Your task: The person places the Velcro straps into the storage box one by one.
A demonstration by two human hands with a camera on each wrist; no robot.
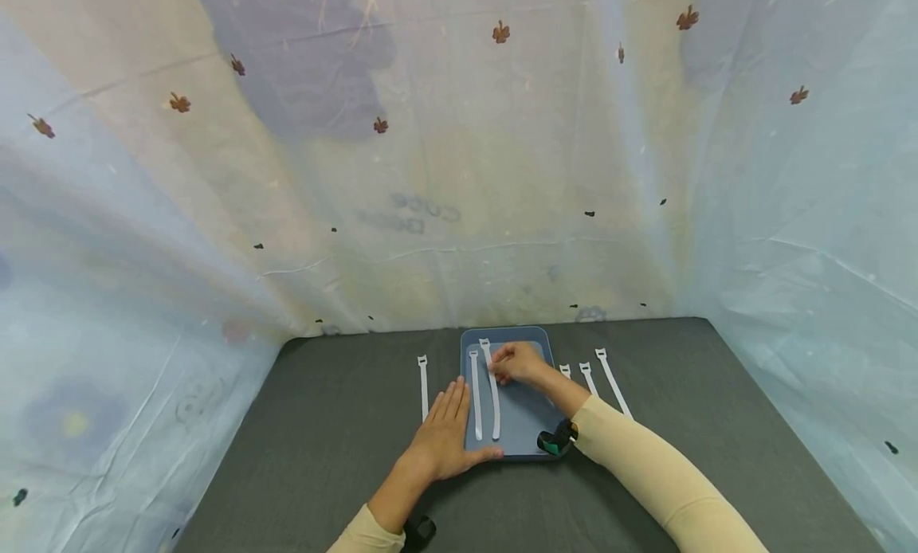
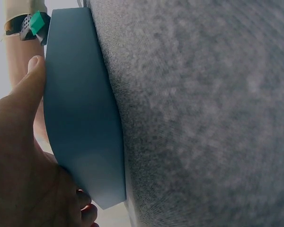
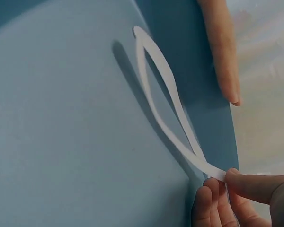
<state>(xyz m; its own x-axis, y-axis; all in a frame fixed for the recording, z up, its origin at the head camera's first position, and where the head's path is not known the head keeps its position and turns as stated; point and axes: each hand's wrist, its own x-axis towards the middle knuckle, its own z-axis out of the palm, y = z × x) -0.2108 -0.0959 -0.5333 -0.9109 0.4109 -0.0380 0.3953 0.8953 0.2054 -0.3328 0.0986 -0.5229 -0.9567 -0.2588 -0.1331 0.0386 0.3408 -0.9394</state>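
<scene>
A shallow blue-grey tray (image 1: 527, 417) lies on the dark table, with two white cable straps inside. My right hand (image 1: 519, 363) reaches over it and pinches one cable strap (image 1: 495, 402) between thumb and fingertips near its slotted head. In the right wrist view this held strap (image 3: 154, 113) bows above the tray floor. The other strap (image 1: 476, 398) lies to its left, close along the tray wall. My left hand (image 1: 445, 437) rests at the tray's front left corner, fingers straight along the left side and thumb (image 2: 31, 78) along the front wall.
One white strap (image 1: 423, 386) lies on the table (image 1: 337, 433) left of the tray. Several more, such as the outermost strap (image 1: 613, 384), lie to the right, partly behind my right forearm. A pale plastic sheet (image 1: 459, 178) hangs behind and at both sides.
</scene>
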